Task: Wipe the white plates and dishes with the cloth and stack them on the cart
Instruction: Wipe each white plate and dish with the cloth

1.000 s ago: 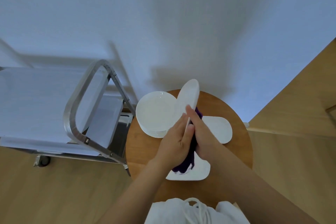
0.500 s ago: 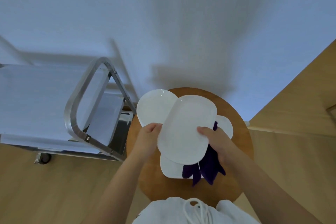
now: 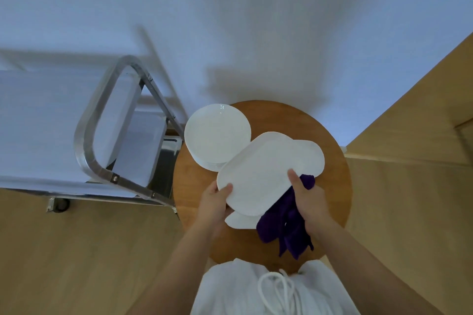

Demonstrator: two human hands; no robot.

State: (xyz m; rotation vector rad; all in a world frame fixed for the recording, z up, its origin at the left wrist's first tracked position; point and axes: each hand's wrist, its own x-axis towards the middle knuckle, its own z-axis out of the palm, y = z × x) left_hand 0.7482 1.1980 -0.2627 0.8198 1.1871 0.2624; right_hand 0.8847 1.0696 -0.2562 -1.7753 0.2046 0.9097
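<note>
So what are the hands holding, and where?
Left hand grips the oblong dish by its near-left rim; right hand holds its right edge plus the purple cloth.

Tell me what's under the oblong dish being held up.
Under the held dish, edges of two more white dishes show: one at its right, one below, on the round table. The purple cloth hangs beneath its right side. Their middles are covered.

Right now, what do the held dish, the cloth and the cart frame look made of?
Held dish: likely glazed ceramic; smooth, uniform white, rigid. Plastic can't be ruled out.
Cloth: soft fabric, possibly microfibre; dark purple, matte, hanging in limp folds from the right hand.
Cart frame: metal, probably brushed steel or aluminium; silvery tube with dull highlights and bolted joints.
</note>
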